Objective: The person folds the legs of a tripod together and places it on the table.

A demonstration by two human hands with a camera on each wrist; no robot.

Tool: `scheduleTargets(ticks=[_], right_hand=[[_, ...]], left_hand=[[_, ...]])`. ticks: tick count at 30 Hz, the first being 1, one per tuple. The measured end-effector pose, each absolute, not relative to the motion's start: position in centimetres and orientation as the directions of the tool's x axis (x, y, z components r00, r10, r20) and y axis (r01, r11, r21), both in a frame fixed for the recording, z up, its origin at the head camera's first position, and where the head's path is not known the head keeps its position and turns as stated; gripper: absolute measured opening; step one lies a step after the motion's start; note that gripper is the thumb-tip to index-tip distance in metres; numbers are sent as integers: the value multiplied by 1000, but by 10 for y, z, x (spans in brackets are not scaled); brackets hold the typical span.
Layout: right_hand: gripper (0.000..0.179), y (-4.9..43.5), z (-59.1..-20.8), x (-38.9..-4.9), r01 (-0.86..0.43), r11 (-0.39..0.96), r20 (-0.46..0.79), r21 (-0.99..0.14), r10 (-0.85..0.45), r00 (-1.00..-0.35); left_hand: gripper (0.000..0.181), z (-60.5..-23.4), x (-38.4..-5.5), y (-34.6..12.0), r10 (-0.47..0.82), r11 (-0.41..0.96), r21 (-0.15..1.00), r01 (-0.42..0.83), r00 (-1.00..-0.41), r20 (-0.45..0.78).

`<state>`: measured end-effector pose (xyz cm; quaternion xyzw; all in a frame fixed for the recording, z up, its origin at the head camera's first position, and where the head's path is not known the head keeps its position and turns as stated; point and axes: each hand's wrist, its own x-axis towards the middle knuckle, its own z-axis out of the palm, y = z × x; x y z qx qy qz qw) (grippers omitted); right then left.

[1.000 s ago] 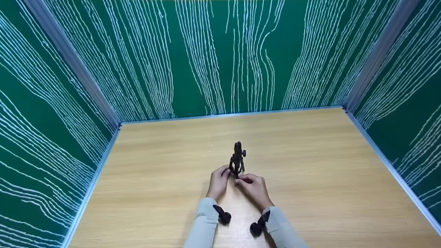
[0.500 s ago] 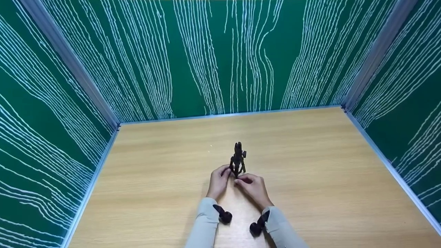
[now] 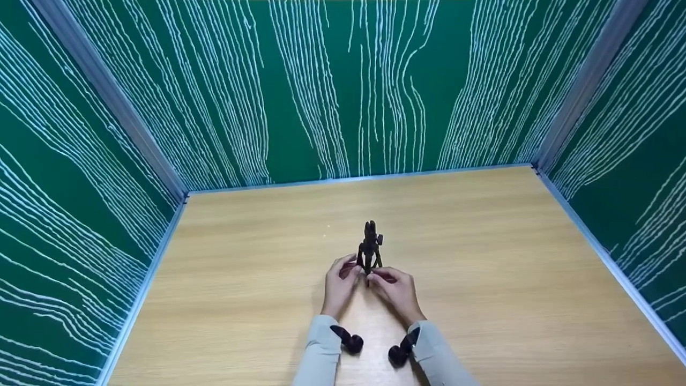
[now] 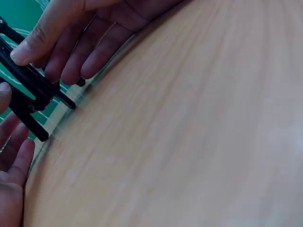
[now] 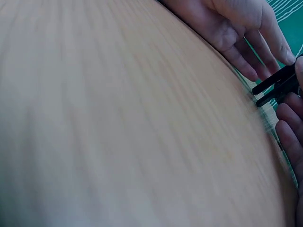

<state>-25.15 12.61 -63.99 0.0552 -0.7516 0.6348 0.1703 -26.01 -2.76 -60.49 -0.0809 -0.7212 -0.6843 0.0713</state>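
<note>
A small black tripod (image 3: 370,244) stands upright in the middle of the table, its legs toward me and a knob sticking out on the right near its head. My left hand (image 3: 338,287) grips a leg on the left side, the thumb pressed along it. My right hand (image 3: 397,292) pinches the near leg between thumb and fingers. The left wrist view has the black legs (image 4: 29,124) slanting down, their ends right at the tabletop. In the right wrist view two leg ends (image 5: 269,85) show between the hands, while the tripod's upper part lies outside that view.
The light wood table (image 3: 241,279) is walled by green panels (image 3: 300,155) with white wavy lines on the back and both sides. Grey posts (image 3: 584,80) stand at the back corners. A black wrist camera (image 3: 351,343) sits on each sleeve.
My left hand has shifted slightly, its thumb spread lower along the leg. My right fingers have moved a little up the near leg, so its tip shows below them. The tripod stays in place.
</note>
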Motion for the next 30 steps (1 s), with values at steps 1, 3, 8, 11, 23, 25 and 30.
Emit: scheduleTargets(ticks=[1,3,8,11,23,25,30], right_hand=[[22,126,-639,-251,-288,178,315,-941,146,-938],[23,127,-638,-251,-257,163,284,-953,179,-942],[24,128,-636,-253,-163,109,187,-981,268,-945],[24,129,-637,-255,-139,73,155,-988,305,-940],[35,130,-639,-259,-116,153,154,-981,264,-952],[34,130,-638,-259,-136,198,183,-971,241,-953],[32,130,-637,-259,-194,283,253,-939,189,-949]], left_hand=[[33,-606,-259,-28,12,45,975,216,-976,216],[32,-606,-257,-27,-4,35,976,213,-977,213],[28,-607,-252,-26,-27,14,978,207,-978,207],[27,-607,-249,-25,-14,5,977,213,-977,213],[25,-604,-246,-23,81,111,963,244,-968,236],[25,-604,-246,-23,92,122,959,257,-965,247],[26,-602,-246,-22,100,126,960,252,-966,240]])
